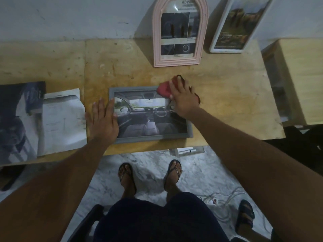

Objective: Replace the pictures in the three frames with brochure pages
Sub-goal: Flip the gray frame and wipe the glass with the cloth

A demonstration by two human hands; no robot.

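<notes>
My left hand point(103, 121) lies flat on the grey frame point(153, 137); my right hand point(183, 100), also flat, presses a red cloth point(163, 89). Hard wiping could skid the frame.

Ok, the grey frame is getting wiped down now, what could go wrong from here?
1. The grey frame lies flat near the table's front edge; only the left hand, flat on its left side, steadies it, so a hard wipe might slide it off.
2. The right hand presses the red cloth at the frame's far right corner, just in front of the pink arched frame leaning on the wall; an overshoot could topple it.
</notes>
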